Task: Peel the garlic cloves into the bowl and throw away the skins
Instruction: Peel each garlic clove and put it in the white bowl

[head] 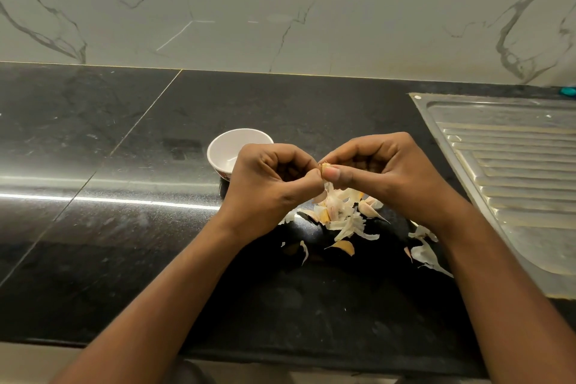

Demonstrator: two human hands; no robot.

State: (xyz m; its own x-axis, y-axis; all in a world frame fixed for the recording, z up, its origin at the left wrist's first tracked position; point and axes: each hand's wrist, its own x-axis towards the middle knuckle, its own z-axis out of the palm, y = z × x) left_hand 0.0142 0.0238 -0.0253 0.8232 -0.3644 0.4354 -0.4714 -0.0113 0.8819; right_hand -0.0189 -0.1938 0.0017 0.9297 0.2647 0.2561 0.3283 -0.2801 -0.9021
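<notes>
Dark stone counter (pixel 124 227): garlic peeling looks barely begun.
Left hand (pixel 271 184) and right hand (pixel 380 171) pinch one clove (pixel 324 168) between them; bowl (pixel 229 145) just beyond the left hand looks empty; skins (pixel 346 221) and unpeeled cloves (pixel 344 247) lie below both hands.

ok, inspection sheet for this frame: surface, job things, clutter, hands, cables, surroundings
Surface: black glossy counter, with a light streak across it.
Job's things: white bowl, no cloves visible inside, partly hidden by the left hand; clove held above a pile of cloves and skins.
Clutter: loose skins near the drainboard.
Hands: left hand and right hand both pinch the clove.
Cables: nothing seen.
Surroundings: steel drainboard on the right; marble wall behind; teal item at the far right edge.
</notes>
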